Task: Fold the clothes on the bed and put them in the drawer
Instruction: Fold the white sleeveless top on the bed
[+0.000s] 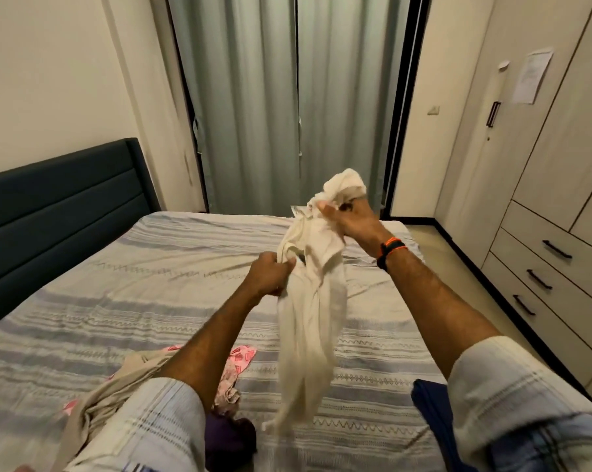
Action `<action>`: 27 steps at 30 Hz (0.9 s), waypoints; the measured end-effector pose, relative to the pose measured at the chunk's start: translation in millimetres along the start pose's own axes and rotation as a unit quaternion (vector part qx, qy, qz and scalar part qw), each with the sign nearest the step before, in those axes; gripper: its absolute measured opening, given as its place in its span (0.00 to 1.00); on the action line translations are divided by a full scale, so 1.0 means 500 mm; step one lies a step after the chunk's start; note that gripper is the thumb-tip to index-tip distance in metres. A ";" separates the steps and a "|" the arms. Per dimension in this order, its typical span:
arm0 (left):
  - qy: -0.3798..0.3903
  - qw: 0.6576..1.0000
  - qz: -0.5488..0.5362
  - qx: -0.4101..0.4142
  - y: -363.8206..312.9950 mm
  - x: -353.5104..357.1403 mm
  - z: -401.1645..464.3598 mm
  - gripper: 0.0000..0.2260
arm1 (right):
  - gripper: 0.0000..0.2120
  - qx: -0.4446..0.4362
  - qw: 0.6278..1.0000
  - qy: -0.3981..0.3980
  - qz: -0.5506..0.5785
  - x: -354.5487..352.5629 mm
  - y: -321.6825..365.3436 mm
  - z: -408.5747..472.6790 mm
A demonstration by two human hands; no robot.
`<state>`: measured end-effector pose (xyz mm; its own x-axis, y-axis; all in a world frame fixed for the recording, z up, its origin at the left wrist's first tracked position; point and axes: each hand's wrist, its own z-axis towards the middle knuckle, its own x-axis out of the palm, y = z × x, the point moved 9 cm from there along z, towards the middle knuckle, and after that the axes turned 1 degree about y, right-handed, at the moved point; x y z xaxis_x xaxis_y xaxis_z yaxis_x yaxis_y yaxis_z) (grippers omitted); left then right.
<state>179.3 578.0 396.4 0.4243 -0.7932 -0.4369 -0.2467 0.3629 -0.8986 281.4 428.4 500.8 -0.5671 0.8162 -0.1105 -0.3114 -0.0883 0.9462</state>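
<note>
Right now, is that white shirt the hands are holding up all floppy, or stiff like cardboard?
Probably very floppy: the white shirt hangs in limp folds below the left hand and bunches above the right hand. It looks light too, since both hands hold it up by small pinches of cloth. Let go, it would likely crumple onto the bed.

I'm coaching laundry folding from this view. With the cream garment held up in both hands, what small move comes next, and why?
Probably spread it flat on the bed. The cream garment hangs bunched and twisted between the left hand and the right hand, too crumpled to fold in the air.
</note>
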 end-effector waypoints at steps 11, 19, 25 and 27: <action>0.056 0.933 -0.354 -0.030 -0.105 0.040 0.047 0.05 | 0.25 0.026 0.950 -0.091 -0.298 0.002 -0.125 -0.097; 0.097 0.948 -0.298 0.057 -0.122 0.041 0.066 0.17 | 0.17 0.116 0.973 -0.079 -0.182 -0.004 -0.183 -0.054; 0.148 0.989 0.016 -0.006 0.022 0.096 0.045 0.18 | 0.13 0.138 0.974 -0.137 0.120 -0.002 -0.147 -0.010; 0.107 0.991 0.084 0.004 0.040 0.095 0.042 0.10 | 0.12 0.130 0.967 -0.133 0.172 0.007 -0.140 0.003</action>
<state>213.1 557.9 357.0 0.1830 -0.8062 -0.5627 -0.2911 0.5022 -0.8143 302.3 438.4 434.7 -0.3760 0.8852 0.2741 0.0826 -0.2626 0.9614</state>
